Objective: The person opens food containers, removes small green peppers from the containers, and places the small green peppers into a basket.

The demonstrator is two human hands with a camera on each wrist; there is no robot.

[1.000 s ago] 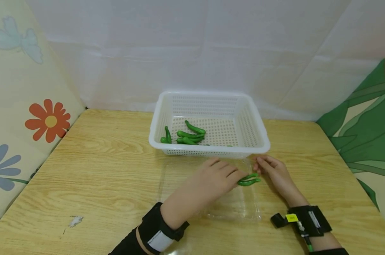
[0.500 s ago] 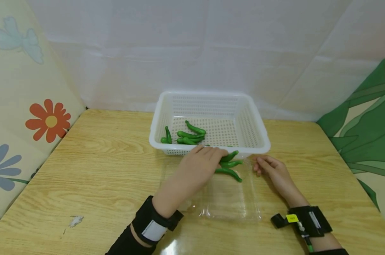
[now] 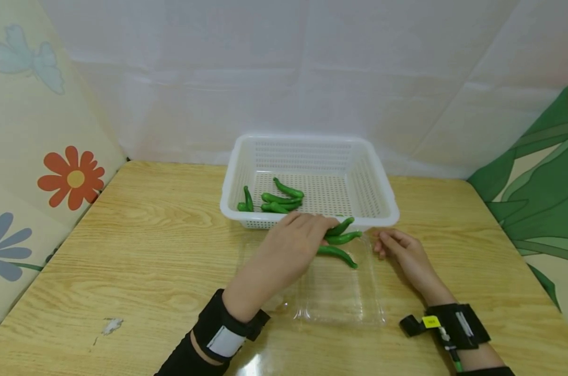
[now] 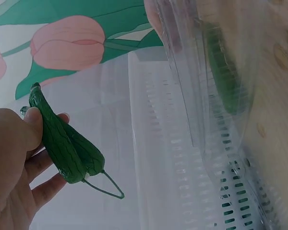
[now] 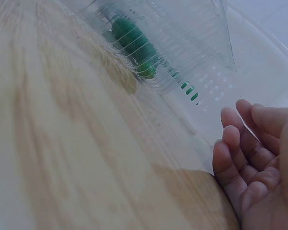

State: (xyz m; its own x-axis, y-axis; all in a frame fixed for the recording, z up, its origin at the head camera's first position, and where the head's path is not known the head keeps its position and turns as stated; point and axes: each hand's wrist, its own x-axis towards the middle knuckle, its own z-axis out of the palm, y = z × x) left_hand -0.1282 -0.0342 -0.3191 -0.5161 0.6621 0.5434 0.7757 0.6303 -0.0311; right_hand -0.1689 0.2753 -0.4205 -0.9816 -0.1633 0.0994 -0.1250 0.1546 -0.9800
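My left hand (image 3: 295,237) pinches two green peppers (image 3: 342,232) just in front of the white basket (image 3: 382,198), above the clear tray (image 3: 354,308) on the desk (image 3: 147,261). A third pepper (image 3: 337,254) lies in the tray. My right hand (image 3: 403,253) rests, fingers loosely curled and holding nothing, beside the tray's right edge, near the basket.

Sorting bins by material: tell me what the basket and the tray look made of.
White basket: likely rigid plastic, matte, with moulded perforated walls. Clear tray: seemingly thin glossy plastic; the wooden table shows through it, and its ribs catch the light.
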